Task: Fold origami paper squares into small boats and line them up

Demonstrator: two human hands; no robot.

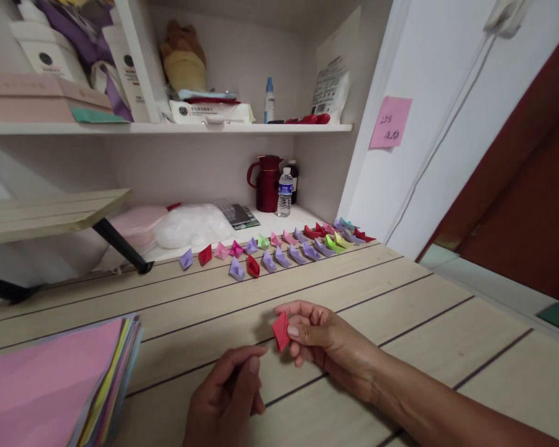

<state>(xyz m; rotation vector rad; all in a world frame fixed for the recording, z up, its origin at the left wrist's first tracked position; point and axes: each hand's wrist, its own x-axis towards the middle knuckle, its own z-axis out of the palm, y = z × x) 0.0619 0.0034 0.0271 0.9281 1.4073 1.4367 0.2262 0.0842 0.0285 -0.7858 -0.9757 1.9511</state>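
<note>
A small red folded paper piece [281, 331], shaped like the little paper boats behind it, is pinched between the thumb and fingers of my right hand [323, 338]. It is held a little above the wooden tabletop [345, 397]. Just left of it and lower down is my left hand [230, 394], its fingers loosely curled in and the thumb near the index finger. Nothing shows in that hand, and it is apart from the red paper. Two rows of folded paper boats [282, 256] in purple, red, pink, green and yellow stand along the table's back edge.
A stack of coloured paper sheets [51, 385] lies at the front left. Behind the table, the shelf holds a dark red jug [267, 186], a water bottle [285, 194] and a white plastic bag [193, 226]. A small raised wooden stand [51, 214] is at left.
</note>
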